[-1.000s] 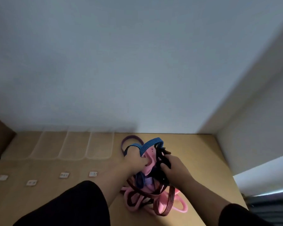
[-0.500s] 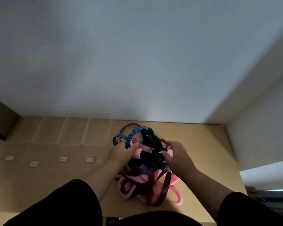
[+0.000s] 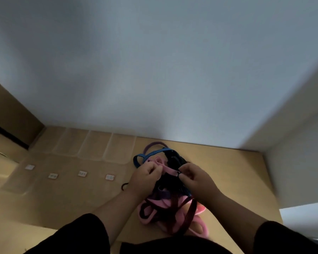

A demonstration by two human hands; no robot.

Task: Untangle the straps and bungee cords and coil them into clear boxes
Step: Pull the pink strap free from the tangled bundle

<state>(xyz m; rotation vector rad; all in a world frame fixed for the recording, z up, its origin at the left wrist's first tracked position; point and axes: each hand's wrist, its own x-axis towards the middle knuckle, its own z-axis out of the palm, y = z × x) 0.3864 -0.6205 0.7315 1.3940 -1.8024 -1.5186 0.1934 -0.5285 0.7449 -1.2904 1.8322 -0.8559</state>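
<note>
On the counter (image 3: 228,173): tangle (image 3: 165,202) lies under both hands.
Clear boxes (image 3: 92,147): far left of tangle, against the wall.
Pink strap (image 3: 168,171): runs left-right between hands.
Left hand (image 3: 147,177): pinches one end.
Right hand (image 3: 195,178): pinches the other.

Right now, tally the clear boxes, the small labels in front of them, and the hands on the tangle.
Clear boxes: 4
Small labels: 4
Hands, left hand and right hand, both pinching the pink strap: 2
Total: 10
</note>
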